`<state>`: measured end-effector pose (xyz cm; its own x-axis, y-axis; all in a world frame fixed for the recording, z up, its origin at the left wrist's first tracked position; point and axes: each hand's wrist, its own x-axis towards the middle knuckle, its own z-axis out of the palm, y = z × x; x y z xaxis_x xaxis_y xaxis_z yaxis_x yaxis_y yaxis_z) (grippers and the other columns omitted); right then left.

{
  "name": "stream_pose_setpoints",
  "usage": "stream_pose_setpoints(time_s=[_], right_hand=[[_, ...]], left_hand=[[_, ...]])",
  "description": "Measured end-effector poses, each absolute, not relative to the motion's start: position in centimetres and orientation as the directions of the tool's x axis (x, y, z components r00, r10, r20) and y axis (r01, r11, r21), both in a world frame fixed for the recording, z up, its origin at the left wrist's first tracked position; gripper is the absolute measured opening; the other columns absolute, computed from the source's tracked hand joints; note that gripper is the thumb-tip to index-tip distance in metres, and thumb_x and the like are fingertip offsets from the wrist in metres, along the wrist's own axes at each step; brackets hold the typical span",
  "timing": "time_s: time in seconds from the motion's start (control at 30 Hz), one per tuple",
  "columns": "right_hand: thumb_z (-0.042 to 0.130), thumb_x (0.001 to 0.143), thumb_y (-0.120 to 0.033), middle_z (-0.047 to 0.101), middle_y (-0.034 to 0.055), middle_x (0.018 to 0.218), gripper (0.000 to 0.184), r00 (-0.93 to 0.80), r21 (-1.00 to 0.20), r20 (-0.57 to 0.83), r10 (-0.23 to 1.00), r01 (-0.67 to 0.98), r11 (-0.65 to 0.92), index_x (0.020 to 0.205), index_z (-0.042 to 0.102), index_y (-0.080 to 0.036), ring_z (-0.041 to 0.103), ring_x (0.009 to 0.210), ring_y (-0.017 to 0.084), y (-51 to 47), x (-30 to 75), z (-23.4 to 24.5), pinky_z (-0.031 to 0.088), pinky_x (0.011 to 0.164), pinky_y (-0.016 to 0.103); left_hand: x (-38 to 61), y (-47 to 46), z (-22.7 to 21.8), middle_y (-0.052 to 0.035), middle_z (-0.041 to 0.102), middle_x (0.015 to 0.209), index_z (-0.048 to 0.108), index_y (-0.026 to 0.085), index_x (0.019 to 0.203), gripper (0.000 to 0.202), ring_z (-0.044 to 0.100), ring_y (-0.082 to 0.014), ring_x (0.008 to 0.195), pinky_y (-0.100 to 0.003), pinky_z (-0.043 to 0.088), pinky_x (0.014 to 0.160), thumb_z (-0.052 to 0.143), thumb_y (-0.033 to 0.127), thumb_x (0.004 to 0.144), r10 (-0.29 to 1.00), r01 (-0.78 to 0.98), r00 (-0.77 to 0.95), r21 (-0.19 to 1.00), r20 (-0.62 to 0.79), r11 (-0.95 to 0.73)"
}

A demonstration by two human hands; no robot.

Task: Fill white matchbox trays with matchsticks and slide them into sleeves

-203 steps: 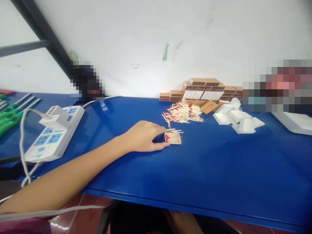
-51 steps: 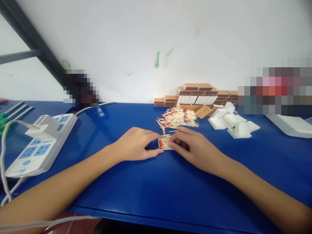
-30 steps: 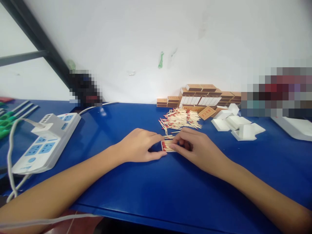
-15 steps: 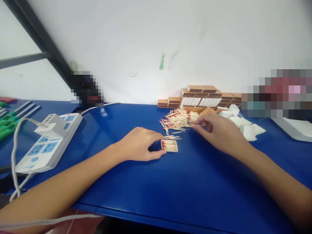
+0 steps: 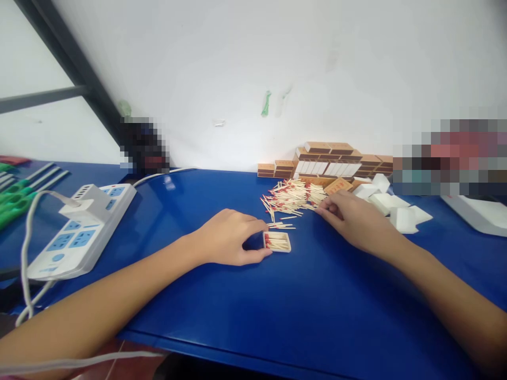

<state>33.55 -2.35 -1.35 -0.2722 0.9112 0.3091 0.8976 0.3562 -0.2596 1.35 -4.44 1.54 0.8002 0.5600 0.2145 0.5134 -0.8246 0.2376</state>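
Small matchbox tray (image 5: 289, 244), thin pale card, rectangular, packed with red-tipped wooden matches, sits mid-frame on the smooth, glossy blue table (image 5: 237, 311). I have my left hand (image 5: 232, 237) curved in a C, thumb and fingers pinching the tray's left end. My right hand (image 5: 352, 219) has thumb and fingertips close together at the right edge of the messy match pile (image 5: 291, 198); can't tell if they pinch a match. Loose matches (image 5: 282, 226) lie just above the tray. Upper right: stacked brown card matchboxes (image 5: 328, 168); angular white pieces (image 5: 404, 219) crowd behind my right hand. Left: white plastic power strip (image 5: 81, 240), looping cable (image 5: 27, 232), green-handled tools (image 5: 16, 200).
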Motion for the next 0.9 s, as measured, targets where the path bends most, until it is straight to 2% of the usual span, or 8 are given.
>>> stream_pose_setpoints(time_s=[0.3, 0.57, 0.9], right_hand=[[0.044, 0.104, -0.045, 0.064, 0.0092, 0.094, 0.030, -0.322, -0.225, 0.338, 0.884, 0.885, 0.408, 0.089, 0.056, -0.022, 0.059, 0.073, 0.022, -3.5, 32.9, -0.8, 0.040, 0.064, 0.036], [0.047, 0.102, -0.042, 0.064, 0.0090, 0.090, 0.027, -0.342, -0.191, 0.355, 0.870, 0.884, 0.426, 0.086, 0.056, -0.022, 0.059, 0.073, 0.023, -3.5, 33.2, -0.7, 0.041, 0.065, 0.036], [0.059, 0.095, -0.035, 0.063, 0.0008, 0.069, 0.013, -0.340, -0.425, 0.341, 0.877, 0.776, 0.466, 0.088, 0.061, -0.024, 0.055, 0.057, 0.016, -5.3, 30.1, 1.1, 0.043, 0.057, 0.031]], left_hand=[[1.4, -4.2, 1.7, 0.0011, 0.069, 0.073, 0.074, 0.018, 0.110, 0.034, 0.064, -0.0131, 0.063, -0.028, 0.041, 0.057, 0.063, 0.047, 0.095, 0.589, 0.544, 0.780, 0.237, 0.210, -0.805], [1.4, -4.2, 1.6, 0.0019, 0.067, 0.072, 0.073, 0.018, 0.108, 0.035, 0.063, -0.0121, 0.062, -0.028, 0.042, 0.057, 0.060, 0.048, 0.096, 0.588, 0.544, 0.779, 0.233, 0.217, -0.806], [1.5, -4.4, 1.6, 0.0012, 0.069, 0.074, 0.073, 0.018, 0.108, 0.035, 0.064, -0.0126, 0.063, -0.028, 0.043, 0.058, 0.062, 0.048, 0.096, 0.588, 0.545, 0.779, 0.227, 0.217, -0.807]])
